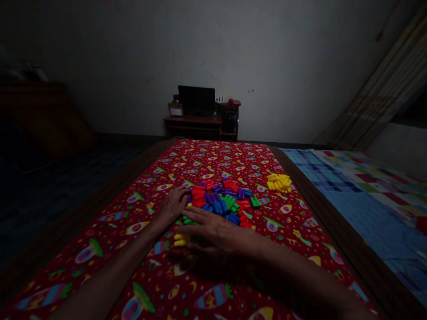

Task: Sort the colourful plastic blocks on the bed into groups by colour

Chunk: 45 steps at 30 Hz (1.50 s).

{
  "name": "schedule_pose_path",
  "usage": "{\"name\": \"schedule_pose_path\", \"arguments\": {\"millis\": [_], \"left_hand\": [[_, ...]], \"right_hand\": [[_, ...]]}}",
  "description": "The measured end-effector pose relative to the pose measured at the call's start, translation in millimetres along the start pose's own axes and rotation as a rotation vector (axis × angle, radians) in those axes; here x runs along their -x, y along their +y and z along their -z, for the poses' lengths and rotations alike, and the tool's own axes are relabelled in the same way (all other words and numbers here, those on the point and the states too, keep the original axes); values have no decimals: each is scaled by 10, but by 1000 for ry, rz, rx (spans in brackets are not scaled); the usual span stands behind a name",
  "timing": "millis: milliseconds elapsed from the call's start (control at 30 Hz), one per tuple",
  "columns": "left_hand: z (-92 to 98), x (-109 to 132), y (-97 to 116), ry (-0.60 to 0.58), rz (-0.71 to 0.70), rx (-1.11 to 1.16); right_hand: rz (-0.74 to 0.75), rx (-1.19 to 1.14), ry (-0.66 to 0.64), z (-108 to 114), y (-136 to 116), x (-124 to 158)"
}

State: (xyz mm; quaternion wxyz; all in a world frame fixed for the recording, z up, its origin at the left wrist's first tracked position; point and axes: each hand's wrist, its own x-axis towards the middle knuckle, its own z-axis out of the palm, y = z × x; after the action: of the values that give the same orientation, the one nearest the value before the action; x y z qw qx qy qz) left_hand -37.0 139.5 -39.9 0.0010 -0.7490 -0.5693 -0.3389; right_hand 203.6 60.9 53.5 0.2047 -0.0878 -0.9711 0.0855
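Observation:
A loose heap of plastic toy blocks (218, 206), in red, blue, purple and green, lies on the red patterned cloth (207, 166). My left hand (172, 204) rests at the heap's left edge, fingers apart against the nearest pieces, with no block plainly gripped. Across the near side of the heap reaches my right hand (213, 229), its fingers spread and pointing left. A yellow block (179, 240) shows just by the right fingertips, partly covered by them; I cannot tell whether they touch it. Apart from the heap, to the right, sits a pile of yellow blocks (279, 182).
The cloth covers a long surface with brown edges (320, 218). Against the far wall stands a desk (193, 120) with a dark monitor (196, 100). At the right is bedding (360, 195) in blue and patchwork. A wooden cabinet (43, 115) stands at left.

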Motion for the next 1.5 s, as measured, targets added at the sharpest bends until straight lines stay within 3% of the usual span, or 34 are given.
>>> {"name": "schedule_pose_path", "arguments": {"millis": [100, 267, 433, 600, 767, 867, 967, 1067, 1167, 1333, 1500], "left_hand": [[-7, 6, 20, 16, 11, -10], [-7, 19, 59, 32, 10, 6], [5, 24, 71, 33, -6, 15], [-19, 15, 43, 35, 14, 2], [-31, 13, 19, 24, 25, 1], [-16, 14, 16, 15, 20, 7], [3, 9, 18, -1, 13, 7], [17, -2, 19, -14, 16, 1], [26, -15, 12, -30, 15, -1], [18, -27, -14, -41, 18, -1], [1, -19, -18, -8, 9, 6]], "right_hand": [[26, 123, -113, -199, -55, -20], [-28, 167, -144, -334, 79, 16], [-117, 173, -136, -321, 83, 14], [-194, 280, -56, -485, -98, -91], [-120, 360, -72, -605, -205, -146], [-118, 330, 6, -480, -144, -167], [-208, 327, 156, -176, 65, -152], [-378, 357, 335, 230, 460, 20], [-599, 470, 463, 588, 937, 412], [-941, 584, 442, 882, 1425, 1227], [-986, 535, 310, 946, 1535, 1699]]}}
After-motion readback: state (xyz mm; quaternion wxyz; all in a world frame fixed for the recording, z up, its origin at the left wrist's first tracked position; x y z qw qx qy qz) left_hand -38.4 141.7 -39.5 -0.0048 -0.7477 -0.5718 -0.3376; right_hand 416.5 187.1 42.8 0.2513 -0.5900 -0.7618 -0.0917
